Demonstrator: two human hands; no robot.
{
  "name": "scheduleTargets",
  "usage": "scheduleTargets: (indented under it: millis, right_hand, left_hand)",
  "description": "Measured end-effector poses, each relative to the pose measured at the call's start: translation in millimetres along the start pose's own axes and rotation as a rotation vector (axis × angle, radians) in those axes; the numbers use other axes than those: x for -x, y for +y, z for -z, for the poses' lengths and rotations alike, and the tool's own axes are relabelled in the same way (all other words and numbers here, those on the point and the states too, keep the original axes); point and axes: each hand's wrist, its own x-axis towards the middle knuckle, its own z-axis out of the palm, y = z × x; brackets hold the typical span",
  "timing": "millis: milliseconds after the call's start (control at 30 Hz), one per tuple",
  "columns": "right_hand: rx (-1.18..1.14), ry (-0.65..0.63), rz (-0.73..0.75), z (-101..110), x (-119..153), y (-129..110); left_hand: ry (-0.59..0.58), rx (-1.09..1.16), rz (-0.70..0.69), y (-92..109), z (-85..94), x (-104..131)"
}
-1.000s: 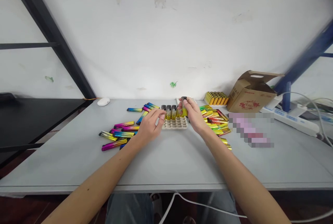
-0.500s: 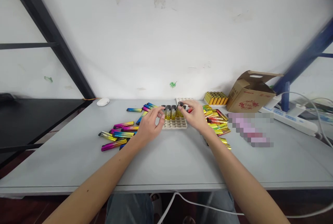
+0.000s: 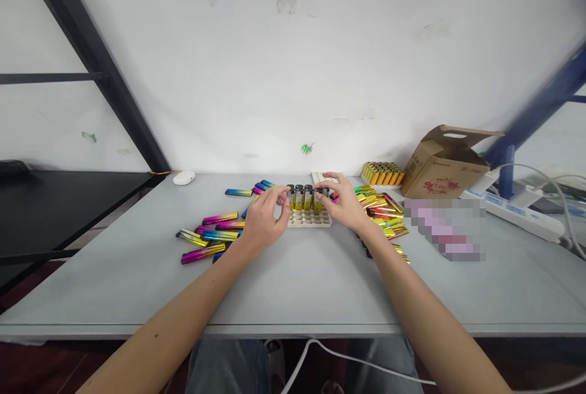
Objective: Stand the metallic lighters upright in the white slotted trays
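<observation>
2 hands (image 3: pixel 268 217), 3 pale trays (image 3: pixel 309 222), 1 carton (image 3: pixel 442 168) show.

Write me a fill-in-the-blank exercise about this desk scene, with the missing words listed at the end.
1. Between the left hand and the right hand, upright lighters with tops coloured ____ stand in a pale tray.
2. The cardboard box stands toward the person's ____ side of the table.
3. The small rounded white case is nearer the ____ hand.
4. The smudge on the wall above the tray is coloured ____.

Missing words: black; right; left; green.
</observation>
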Motion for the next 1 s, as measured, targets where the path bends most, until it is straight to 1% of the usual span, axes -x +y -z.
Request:
scheduleTargets:
  millis: [67,333,533,733,1000]
  right_hand:
    - [-0.002,-0.001,-0.002,0.1,0.0,0.7]
    - [-0.041,0.022,0.015,-3.3,0.2,4.1]
    - [-0.065,0.028,-0.002,-4.7,-0.5,5.5]
    - [-0.1,0.02,-0.026,-6.3,-1.2,8.2]
    - [-0.124,0.018,-0.035,-7.9,-1.9,8.8]
  left_hand:
    - [0.017,-0.011,-0.009,0.3,0.3,-0.3]
    - [0.012,-0.037,-0.052,2.4,0.3,-1.1]
    - [0.058,-0.021,-0.104,0.8,-0.4,-0.4]
    - [0.07,-0.039,-0.133,2.7,1.2,-1.5]
    - [0.069,-0.05,-0.137,3.8,2.1,-1.9]
